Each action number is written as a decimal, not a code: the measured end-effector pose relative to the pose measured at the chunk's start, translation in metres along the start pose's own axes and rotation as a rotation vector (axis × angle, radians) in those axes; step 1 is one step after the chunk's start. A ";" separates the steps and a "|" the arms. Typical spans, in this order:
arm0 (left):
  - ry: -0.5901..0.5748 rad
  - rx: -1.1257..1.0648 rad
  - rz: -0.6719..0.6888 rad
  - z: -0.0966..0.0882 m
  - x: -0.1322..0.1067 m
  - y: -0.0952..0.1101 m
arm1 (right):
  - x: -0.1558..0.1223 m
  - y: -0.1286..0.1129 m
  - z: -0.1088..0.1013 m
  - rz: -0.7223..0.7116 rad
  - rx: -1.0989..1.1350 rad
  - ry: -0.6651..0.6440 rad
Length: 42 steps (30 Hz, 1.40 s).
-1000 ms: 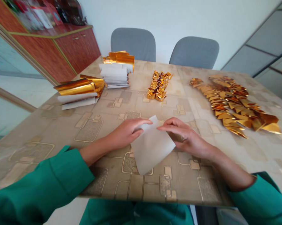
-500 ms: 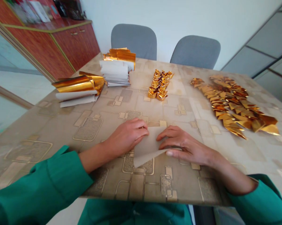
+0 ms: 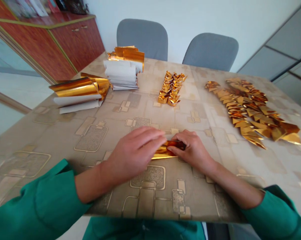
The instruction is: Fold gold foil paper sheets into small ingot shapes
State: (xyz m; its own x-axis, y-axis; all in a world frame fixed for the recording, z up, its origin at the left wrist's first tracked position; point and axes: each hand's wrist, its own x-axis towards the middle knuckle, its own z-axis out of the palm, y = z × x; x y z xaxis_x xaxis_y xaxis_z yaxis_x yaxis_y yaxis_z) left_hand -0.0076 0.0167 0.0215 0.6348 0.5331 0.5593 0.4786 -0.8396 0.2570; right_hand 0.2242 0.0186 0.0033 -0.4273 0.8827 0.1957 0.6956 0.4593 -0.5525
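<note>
A sheet of gold foil paper (image 3: 162, 152) lies partly folded on the table in front of me, its gold side showing. My right hand (image 3: 194, 150) is closed on its right end, thumb on the near side and fingers curled behind the raised fold. Over the left end stretches my left hand (image 3: 137, 150), slightly blurred, palm down with its fingers extended and reaching the foil. This hand covers much of the sheet's left part, and its thumb is hidden.
Beyond my hands stand two rows of folded gold pieces (image 3: 172, 88). More folded gold pieces (image 3: 252, 113) spread in chains at right. At left are a loose stack of foil sheets (image 3: 77, 91) and a taller stack (image 3: 122, 71). Two grey chairs (image 3: 142, 38) stand behind the table.
The sheet showed its pale back and lay wider; now it is narrower, folded, with gold showing. My right hand has closed on the fold, and my left hand has moved across the paper.
</note>
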 end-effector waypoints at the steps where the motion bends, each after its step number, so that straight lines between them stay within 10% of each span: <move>1: -0.064 0.011 0.043 0.003 -0.002 0.007 | 0.000 0.001 0.000 -0.011 -0.013 0.012; 7: -0.346 0.036 0.055 0.025 -0.018 0.027 | 0.001 -0.001 -0.007 -0.018 -0.016 -0.016; 42: -0.514 0.091 -0.065 0.030 -0.024 0.030 | 0.004 0.009 0.004 -0.012 -0.331 0.112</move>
State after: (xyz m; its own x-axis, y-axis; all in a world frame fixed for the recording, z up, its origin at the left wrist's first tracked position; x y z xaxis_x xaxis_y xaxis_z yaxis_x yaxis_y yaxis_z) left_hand 0.0096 -0.0179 -0.0078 0.8068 0.5854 0.0795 0.5632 -0.8028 0.1958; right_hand 0.2261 0.0259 -0.0043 -0.3832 0.8742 0.2982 0.8485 0.4607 -0.2605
